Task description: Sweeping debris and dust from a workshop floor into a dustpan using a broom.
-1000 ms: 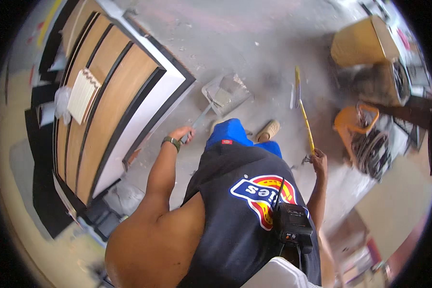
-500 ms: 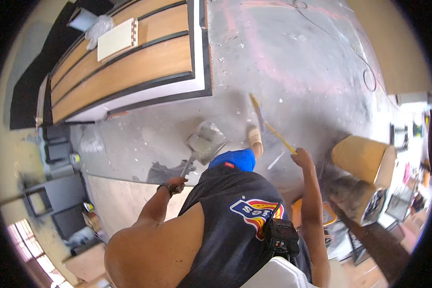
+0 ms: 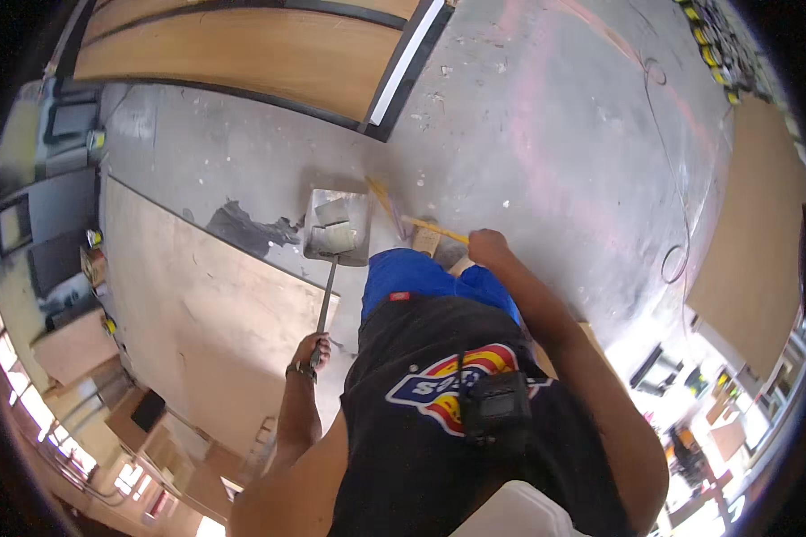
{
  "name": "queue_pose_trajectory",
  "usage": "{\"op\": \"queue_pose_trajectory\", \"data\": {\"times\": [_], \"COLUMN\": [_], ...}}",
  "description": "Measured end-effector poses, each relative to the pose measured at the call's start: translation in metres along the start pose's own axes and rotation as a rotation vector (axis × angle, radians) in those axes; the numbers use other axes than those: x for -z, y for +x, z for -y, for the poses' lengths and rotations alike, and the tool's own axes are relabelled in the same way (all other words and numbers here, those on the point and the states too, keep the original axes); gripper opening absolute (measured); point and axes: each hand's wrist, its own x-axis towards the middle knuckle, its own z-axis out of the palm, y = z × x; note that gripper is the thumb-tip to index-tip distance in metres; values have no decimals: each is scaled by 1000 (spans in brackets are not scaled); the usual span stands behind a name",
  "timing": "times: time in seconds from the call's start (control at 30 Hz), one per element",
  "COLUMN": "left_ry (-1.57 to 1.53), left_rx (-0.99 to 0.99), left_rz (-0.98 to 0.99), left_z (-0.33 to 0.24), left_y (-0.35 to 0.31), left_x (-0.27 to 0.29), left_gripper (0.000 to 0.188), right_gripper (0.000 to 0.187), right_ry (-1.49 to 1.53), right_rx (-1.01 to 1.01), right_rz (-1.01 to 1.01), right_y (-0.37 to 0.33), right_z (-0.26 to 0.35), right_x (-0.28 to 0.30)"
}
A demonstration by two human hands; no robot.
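Note:
My left hand (image 3: pixel 313 351) is closed round the grey handle of a long-handled dustpan (image 3: pixel 312 234). Pale flat scraps (image 3: pixel 333 237) lie in its pan, which is at floor level left of my feet. In my right hand (image 3: pixel 486 245) I grip the yellow stick of a broom (image 3: pixel 437 229). The broom's yellow and purplish head is just right of the pan, close to it; whether they touch I cannot tell. Beside the broom, a tan clog (image 3: pixel 425 240) shows in part below my blue shorts.
A wood-panelled unit with black trim (image 3: pixel 242 52) stands at the far left. A pale board (image 3: pixel 179 268) lies left of me, a dark patch (image 3: pixel 246 225) beyond its edge. At right, a thin cable (image 3: pixel 663 170) loops across the grey floor beside a large brown panel (image 3: pixel 757 242).
My view has turned to the right. The broom head and dustpan are now closer together, and the pan, blurred before, shows its scraps plainly. Both hands keep their grips.

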Motion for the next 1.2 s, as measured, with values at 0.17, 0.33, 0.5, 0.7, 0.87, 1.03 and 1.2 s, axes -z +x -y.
{"op": "queue_pose_trajectory", "data": {"times": [0.17, 0.33, 0.5, 0.7, 0.87, 1.03, 1.2], "left_ry": [-228, -307, -499, -553, -623, -619, -322], "left_rx": [-138, -238, -258, -230, -237, -177, -428], "left_rz": [39, -123, -139, -86, -30, 17, -48], "left_z": [93, 146, 195, 232, 252, 252, 267], "left_y": [7, 9, 30, 39, 76, 111, 107], "left_x": [-64, -166, -274, -356, -375, -407, -436], "left_gripper": [4, 10, 10, 7, 9, 8, 8], "right_gripper": [21, 26, 27, 30, 31, 28, 30], "right_ry": [-142, -228, -129, -239, -440, -547, -286], "right_rx": [67, 160, -59, -80, 203, 526, 344], "right_rz": [17, 31, -95, -116, -262, -156, 47], "right_y": [94, 204, 287, 307, 241, 166, 194], "right_z": [-60, -153, -276, -360, -366, -348, -305], "right_x": [43, 133, 225, 309, 323, 272, 182]}}
